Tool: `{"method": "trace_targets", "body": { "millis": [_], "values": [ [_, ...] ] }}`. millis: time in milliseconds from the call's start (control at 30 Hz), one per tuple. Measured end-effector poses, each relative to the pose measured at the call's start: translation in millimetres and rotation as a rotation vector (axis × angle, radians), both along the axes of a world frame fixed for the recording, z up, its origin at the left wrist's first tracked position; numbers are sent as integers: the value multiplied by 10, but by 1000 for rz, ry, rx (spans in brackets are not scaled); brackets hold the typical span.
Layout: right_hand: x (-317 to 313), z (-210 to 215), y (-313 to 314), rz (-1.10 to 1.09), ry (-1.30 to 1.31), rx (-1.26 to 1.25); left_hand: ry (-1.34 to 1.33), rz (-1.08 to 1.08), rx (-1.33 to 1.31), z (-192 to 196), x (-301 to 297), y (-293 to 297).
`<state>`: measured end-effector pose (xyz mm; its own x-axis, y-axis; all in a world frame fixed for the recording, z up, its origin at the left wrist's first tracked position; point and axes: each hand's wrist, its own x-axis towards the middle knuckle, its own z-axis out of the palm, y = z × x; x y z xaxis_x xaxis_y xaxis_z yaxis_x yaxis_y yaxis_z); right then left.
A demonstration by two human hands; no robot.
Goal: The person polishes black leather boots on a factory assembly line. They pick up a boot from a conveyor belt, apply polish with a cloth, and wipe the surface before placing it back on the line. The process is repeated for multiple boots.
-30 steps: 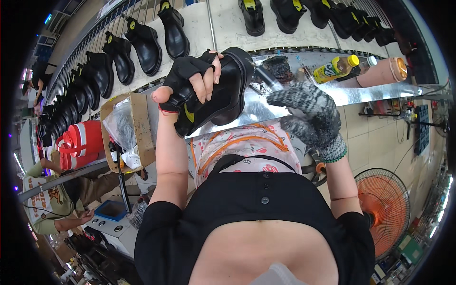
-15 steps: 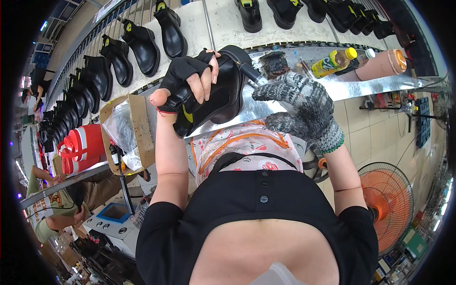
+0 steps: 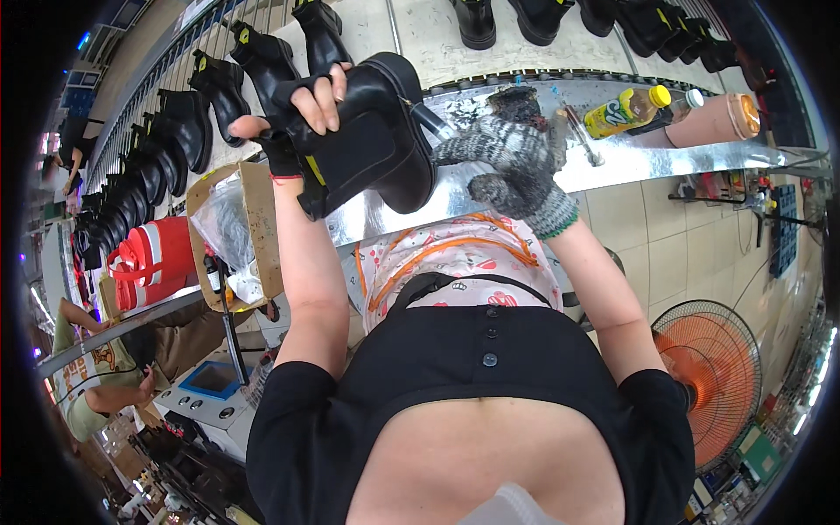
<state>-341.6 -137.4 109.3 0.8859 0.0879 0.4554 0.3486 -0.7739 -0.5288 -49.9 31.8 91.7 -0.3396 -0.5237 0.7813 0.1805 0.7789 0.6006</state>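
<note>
Head view: left hand [image 3: 306, 109] fingers clamp the black boot [image 3: 363, 140] above the metal ledge [image 3: 647, 162]; right hand [image 3: 512, 162] pinches a dark tool [image 3: 427, 121]. Likely slick, stiff-soled; best gripped around its shaft

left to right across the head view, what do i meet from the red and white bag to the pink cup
Red-and-white bag, cardboard box, black boot held in the left hand, gloved right hand, yellow-capped bottle, pink cup.

1 head-worn fisheye; downward, close over hands [image 3: 293, 124] [image 3: 516, 162]
</note>
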Motion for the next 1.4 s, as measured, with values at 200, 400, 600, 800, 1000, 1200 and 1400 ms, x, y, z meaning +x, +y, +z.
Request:
{"method": "trace_targets", "body": {
  "millis": [200,400,600,800,1000,1200,1400],
  "values": [
    [214,-446,68,6,-111,-27,336,169,68,-226,82,223],
    [249,-622,71,83,21,100,313,125,151,-449,438,457],
    [168,-949,90,71,112,207,513,177,208,-689,539,609],
    [80,-1130,110,61,219,164,802,373,389,-934,646,916],
    [37,-1157,155,44,387,415,941,776,488,-1249,1041,1282],
    [-27,-1325,201,3,412,847,1012,1043,488,-1236,982,1198],
    [-71,-1338,174,-158,515,1013,415,1867,438,-1168,559,1001]
  ]
}}
